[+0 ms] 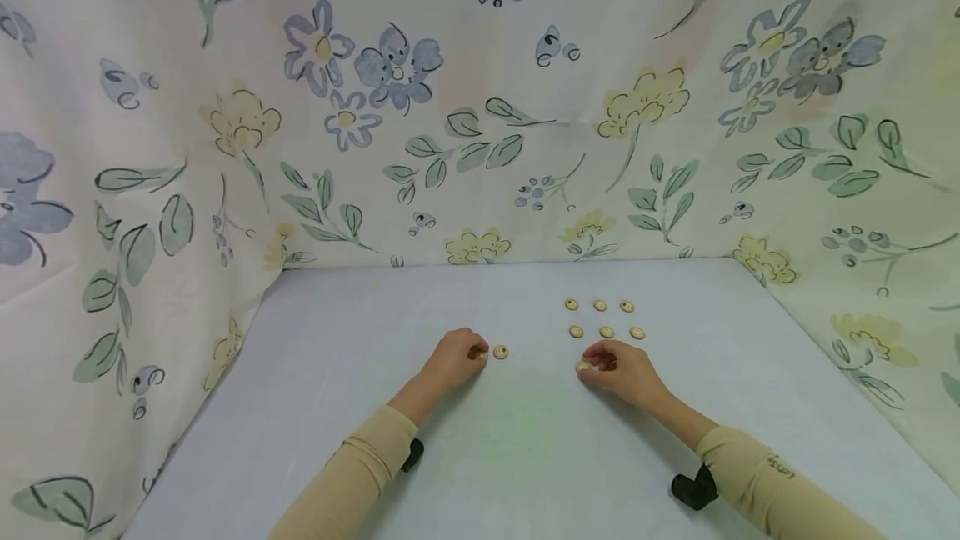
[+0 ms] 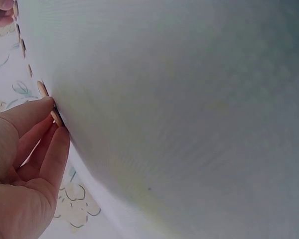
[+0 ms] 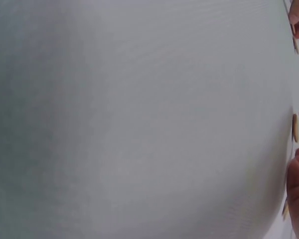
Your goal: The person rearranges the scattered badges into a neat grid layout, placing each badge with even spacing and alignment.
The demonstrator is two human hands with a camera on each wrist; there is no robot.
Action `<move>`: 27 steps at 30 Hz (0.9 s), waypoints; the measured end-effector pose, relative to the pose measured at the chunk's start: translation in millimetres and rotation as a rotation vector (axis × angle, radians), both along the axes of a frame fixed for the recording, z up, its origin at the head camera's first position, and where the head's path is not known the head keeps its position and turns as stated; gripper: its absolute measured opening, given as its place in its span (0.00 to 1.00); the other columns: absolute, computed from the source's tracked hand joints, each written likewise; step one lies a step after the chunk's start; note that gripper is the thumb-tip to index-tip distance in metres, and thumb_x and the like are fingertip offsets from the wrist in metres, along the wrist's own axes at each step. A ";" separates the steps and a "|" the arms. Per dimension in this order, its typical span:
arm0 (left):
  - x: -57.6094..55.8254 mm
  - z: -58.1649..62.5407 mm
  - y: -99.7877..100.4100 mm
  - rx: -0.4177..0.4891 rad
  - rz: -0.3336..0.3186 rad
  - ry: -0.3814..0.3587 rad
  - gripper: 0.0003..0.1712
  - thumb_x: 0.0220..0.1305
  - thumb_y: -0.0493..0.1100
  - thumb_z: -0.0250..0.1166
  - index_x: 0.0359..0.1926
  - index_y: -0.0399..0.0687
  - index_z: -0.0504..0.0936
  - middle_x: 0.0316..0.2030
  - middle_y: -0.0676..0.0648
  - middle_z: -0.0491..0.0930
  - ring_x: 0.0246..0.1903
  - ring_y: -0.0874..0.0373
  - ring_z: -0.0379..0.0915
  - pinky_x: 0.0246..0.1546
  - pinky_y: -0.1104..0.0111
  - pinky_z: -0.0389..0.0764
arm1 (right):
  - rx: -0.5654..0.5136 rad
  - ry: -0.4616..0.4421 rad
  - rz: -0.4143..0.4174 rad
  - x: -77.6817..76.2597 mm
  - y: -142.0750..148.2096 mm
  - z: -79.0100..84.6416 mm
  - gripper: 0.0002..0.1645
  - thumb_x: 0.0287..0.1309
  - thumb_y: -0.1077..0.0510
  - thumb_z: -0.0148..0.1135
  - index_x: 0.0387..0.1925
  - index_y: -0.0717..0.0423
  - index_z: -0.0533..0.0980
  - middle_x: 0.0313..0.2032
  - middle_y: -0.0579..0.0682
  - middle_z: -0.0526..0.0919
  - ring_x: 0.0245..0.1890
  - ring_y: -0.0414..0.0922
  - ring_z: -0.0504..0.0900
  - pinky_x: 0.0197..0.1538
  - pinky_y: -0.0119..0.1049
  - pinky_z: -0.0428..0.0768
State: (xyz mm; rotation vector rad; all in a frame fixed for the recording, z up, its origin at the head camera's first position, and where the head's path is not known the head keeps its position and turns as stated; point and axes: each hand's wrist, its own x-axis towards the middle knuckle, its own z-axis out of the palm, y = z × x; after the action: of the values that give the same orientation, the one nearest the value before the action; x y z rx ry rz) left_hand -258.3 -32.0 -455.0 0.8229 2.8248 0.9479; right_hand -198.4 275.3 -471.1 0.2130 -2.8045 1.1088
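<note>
My left hand [image 1: 457, 354] pinches a small pale wooden disc [image 2: 57, 117] by its edges at the tabletop, thumb on one side and fingers on the other. Just right of it lies another disc [image 1: 501, 352] with a dark spot. Farther right, my right hand [image 1: 621, 369] is low over the table, its thumb and fingers on either side of a wooden disc [image 1: 583, 365]. In the right wrist view a narrow gap shows between that disc [image 3: 295, 128] and the fingers [image 3: 298, 184]. Most of this hand is outside that view.
Beyond the right hand, several similar discs lie in two rows, including one in the back row [image 1: 600, 305] and one in the front row [image 1: 606, 332]. A floral curtain [image 1: 480, 148] hangs behind and beside the white tabletop [image 1: 360, 315].
</note>
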 end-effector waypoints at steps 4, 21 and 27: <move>0.4 0.5 -0.5 0.009 -0.001 0.007 0.08 0.61 0.33 0.64 0.41 0.36 0.85 0.33 0.47 0.78 0.32 0.57 0.71 0.35 0.66 0.75 | -0.003 0.012 -0.013 -1.7 -1.5 1.5 0.15 0.51 0.53 0.75 0.39 0.54 0.82 0.29 0.44 0.79 0.32 0.41 0.76 0.35 0.32 0.76; 1.8 -0.7 -2.7 0.016 -0.007 0.012 0.08 0.61 0.32 0.64 0.41 0.36 0.85 0.33 0.47 0.78 0.33 0.56 0.71 0.36 0.66 0.75 | -0.054 0.096 0.091 -23.5 -31.0 10.1 0.16 0.50 0.55 0.75 0.40 0.57 0.82 0.34 0.48 0.82 0.35 0.42 0.78 0.40 0.33 0.78; 1.5 0.0 -2.3 0.031 -0.018 0.024 0.07 0.61 0.32 0.64 0.40 0.35 0.85 0.33 0.44 0.79 0.34 0.52 0.73 0.36 0.65 0.75 | -0.069 0.076 0.128 -30.2 -52.4 13.7 0.17 0.51 0.54 0.74 0.41 0.57 0.82 0.35 0.49 0.82 0.36 0.43 0.78 0.40 0.35 0.78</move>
State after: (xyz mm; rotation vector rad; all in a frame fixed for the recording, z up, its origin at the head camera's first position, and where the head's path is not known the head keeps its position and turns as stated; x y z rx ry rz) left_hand -256.7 -34.3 -455.0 0.8677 2.8246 0.9888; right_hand -228.6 222.9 -457.4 0.4236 -2.7131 1.1950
